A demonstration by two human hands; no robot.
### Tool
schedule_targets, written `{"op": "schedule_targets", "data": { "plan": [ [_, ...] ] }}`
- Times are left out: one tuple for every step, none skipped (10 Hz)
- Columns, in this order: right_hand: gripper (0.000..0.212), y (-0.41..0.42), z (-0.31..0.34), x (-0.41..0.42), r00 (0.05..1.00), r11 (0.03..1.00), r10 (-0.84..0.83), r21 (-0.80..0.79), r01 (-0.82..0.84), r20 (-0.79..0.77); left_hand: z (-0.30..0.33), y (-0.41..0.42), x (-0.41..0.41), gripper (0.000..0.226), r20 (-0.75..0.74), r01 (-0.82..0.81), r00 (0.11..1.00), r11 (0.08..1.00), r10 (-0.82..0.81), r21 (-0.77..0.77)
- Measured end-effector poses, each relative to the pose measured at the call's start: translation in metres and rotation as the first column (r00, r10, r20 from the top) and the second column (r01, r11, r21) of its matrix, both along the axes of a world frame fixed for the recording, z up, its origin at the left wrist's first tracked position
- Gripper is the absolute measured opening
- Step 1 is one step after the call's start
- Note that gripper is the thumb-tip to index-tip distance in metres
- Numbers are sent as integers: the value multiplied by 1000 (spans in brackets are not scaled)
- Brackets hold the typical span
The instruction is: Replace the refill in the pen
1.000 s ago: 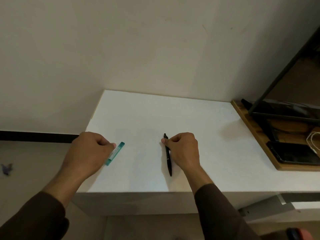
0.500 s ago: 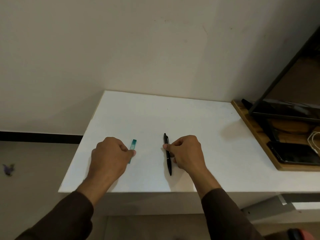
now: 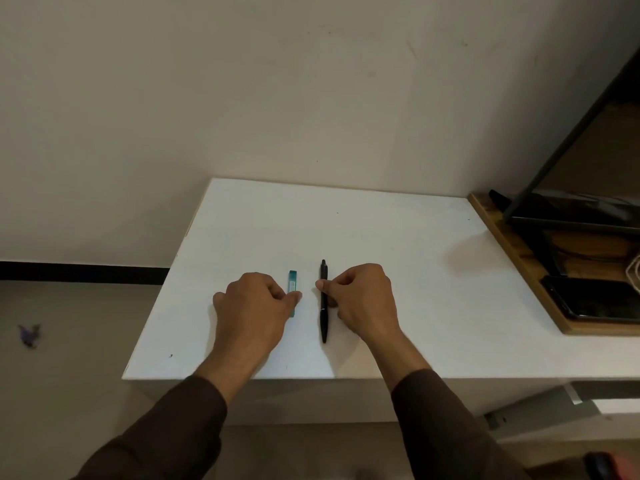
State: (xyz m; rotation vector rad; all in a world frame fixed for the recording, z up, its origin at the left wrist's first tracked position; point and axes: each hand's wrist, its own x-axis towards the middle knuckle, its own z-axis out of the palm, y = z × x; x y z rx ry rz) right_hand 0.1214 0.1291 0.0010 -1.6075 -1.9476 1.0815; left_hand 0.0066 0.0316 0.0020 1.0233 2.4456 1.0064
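A black pen (image 3: 323, 306) lies on the white table (image 3: 398, 271), pointing away from me. My right hand (image 3: 360, 299) pinches its middle between thumb and fingers, the pen resting on the table. Just left of it lies a slim teal refill case (image 3: 292, 284), parallel to the pen. My left hand (image 3: 254, 306) holds the case's near half with thumb and fingertips, hiding part of it. Both wrists rest near the table's front edge.
A wooden tray (image 3: 512, 258) at the right holds a black stand (image 3: 568, 216), a dark phone (image 3: 602, 299) and a white cable (image 3: 633, 275). The wall runs along the table's far edge. A small purple object (image 3: 29, 334) lies on the floor at the left.
My left hand slid the teal case rightward from the table's left edge to beside the pen and turned it parallel. My right hand stayed on the pen.
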Motion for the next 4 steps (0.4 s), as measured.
{"op": "schedule_targets", "data": {
  "plan": [
    [34, 0, -1, 0, 1000, 1000, -2, 6, 2, 11, -4, 1, -3, 35, 7, 3, 1000, 1000, -3, 10],
    [35, 2, -1, 0, 1000, 1000, 7, 8, -7, -5, -5, 2, -6, 39, 1, 17, 1000, 1000, -17, 16],
    [36, -1, 2, 3, 1000, 1000, 19, -2, -19, -20, -8, 0, -6, 45, -28, 37, 999, 998, -35, 54],
    [43, -1, 4, 6, 998, 999, -6, 35, 8, -55, -6, -2, -10, 44, -11, 57, 998, 994, -56, 97]
  ]
}}
